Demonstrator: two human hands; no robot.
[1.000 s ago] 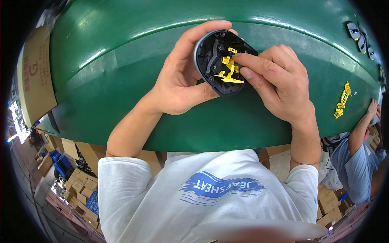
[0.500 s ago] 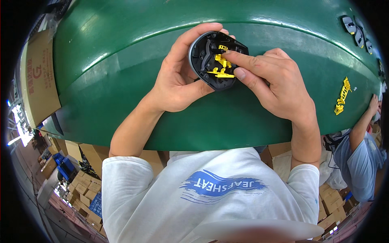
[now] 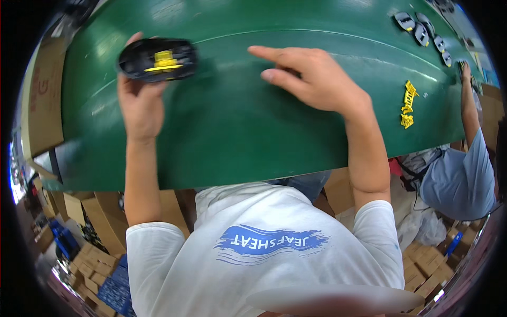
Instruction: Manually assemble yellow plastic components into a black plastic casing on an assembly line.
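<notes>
My left hand (image 3: pixel 141 103) grips a rounded black plastic housing (image 3: pixel 134 59) at the left of the table, its hollow inner side showing. Yellow plastic parts (image 3: pixel 165 61) sit inside the housing; motion blurs their detail. Well to the right and apart from it, my right hand (image 3: pixel 317 76) hangs over the table with nothing in it. Its index finger is stretched out and the thumb stands apart below. Farther right, a row of yellow plastic pieces (image 3: pixel 407 104) lies on the green table (image 3: pixel 237 132).
Several black-and-grey housings (image 3: pixel 421 35) lie at the far right. Beside the table's right end is a co-worker's arm (image 3: pixel 469 105) with a blue-grey sleeve. A cardboard box (image 3: pixel 47 95) stands at the left edge. More cartons (image 3: pixel 95 264) are stacked below at the left.
My left hand has carried the black housing leftward, away from my right hand. My right hand has come off the yellow parts inside and moved slightly left in view.
</notes>
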